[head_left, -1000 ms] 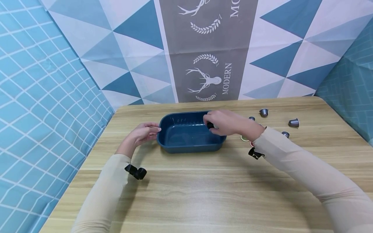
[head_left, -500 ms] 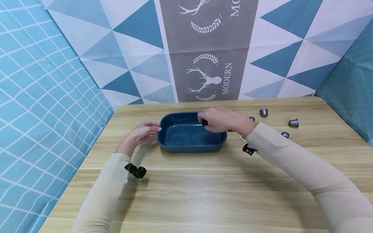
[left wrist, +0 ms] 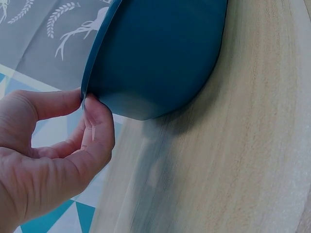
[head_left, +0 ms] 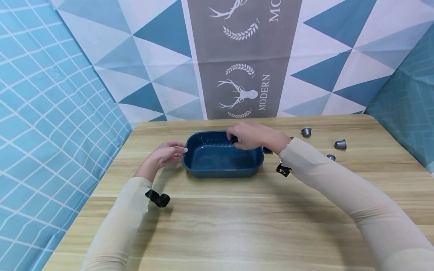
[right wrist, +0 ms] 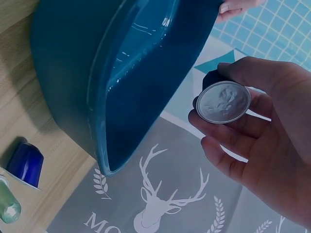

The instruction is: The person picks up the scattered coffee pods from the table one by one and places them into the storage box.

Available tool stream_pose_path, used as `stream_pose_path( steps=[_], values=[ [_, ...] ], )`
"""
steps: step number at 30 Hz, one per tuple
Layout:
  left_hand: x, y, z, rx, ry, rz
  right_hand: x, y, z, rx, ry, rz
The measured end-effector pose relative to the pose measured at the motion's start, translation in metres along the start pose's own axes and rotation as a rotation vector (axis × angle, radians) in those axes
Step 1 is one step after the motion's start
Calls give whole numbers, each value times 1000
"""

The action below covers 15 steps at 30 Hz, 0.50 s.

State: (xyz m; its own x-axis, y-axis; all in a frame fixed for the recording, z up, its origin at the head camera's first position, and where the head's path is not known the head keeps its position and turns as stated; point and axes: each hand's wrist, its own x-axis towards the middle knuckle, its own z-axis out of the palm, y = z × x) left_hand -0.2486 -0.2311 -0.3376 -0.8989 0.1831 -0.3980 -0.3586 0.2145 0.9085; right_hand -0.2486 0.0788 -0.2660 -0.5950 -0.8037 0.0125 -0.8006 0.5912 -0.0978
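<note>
A dark blue rectangular basin (head_left: 223, 173) stands on the wooden table. My left hand (head_left: 168, 153) is at its left end, and the left wrist view has the thumb and a finger pinching the rim. Over the back right part of the basin is my right hand (head_left: 252, 136), holding a black coffee capsule (right wrist: 224, 103) between thumb and fingers. The capsule's silver foil lid faces the right wrist camera. In the head view only a dark bit of it shows under the fingers.
Grey capsules (head_left: 340, 144) lie scattered on the table (head_left: 230, 226) to the right. Close to the basin's right end are a blue capsule (right wrist: 26, 165) and a green one (right wrist: 8, 204), partly hidden by the right arm in the head view. A patterned wall covering (head_left: 237, 56) hangs behind.
My right hand has moved left and a little farther back over the basin with the capsule. The blue capsule beside the basin has come into sight. My left hand stays at the rim.
</note>
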Motion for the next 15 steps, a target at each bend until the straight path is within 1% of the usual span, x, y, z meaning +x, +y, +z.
stream_pose_path(
  steps=[5,12,15],
  values=[
    [-1,0,0,21,-4,-4,7,4,0,7,-12,3],
    [-2,1,1,21,-1,-12,18,5,-2,37,-62,51],
    [-3,2,0,19,1,-15,23,8,-1,34,-71,47]
  ],
)
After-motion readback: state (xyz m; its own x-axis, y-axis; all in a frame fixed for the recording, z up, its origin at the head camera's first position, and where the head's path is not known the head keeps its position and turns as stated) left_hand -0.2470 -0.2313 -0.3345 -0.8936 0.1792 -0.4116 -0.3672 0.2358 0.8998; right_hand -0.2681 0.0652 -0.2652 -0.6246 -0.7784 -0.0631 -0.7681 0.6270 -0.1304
